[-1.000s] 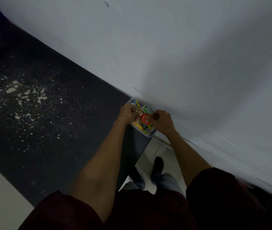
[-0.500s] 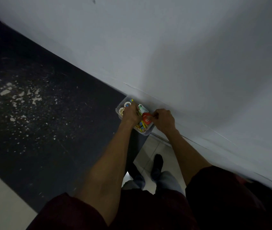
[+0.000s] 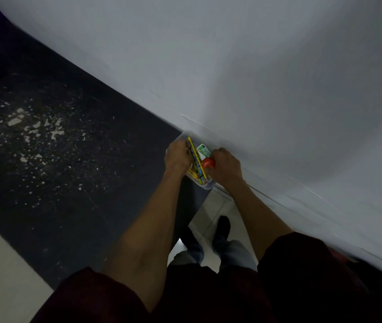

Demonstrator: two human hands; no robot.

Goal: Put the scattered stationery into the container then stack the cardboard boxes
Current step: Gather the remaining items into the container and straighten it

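Observation:
A clear plastic container (image 3: 206, 185) sits on the near right corner of the dark table (image 3: 69, 164), against the white wall. Inside lie several coloured pencils (image 3: 196, 174) and a green-and-white packet (image 3: 202, 150). My left hand (image 3: 177, 157) is over the container's left side, fingers curled on a long yellow pencil (image 3: 194, 153) that lies along the container. My right hand (image 3: 226, 165) is at the container's right side and grips a red round object (image 3: 208, 163) just above the contents. No cardboard boxes are in view.
The white wall (image 3: 255, 78) runs right behind the container. White flecks (image 3: 22, 127) are scattered over the left of the table. Below the corner I see tiled floor (image 3: 215, 206) and my feet.
My left hand moved from inside the container to its left side, now with the yellow pencil. The right hand shifted slightly right with the red object. The view tilted a little.

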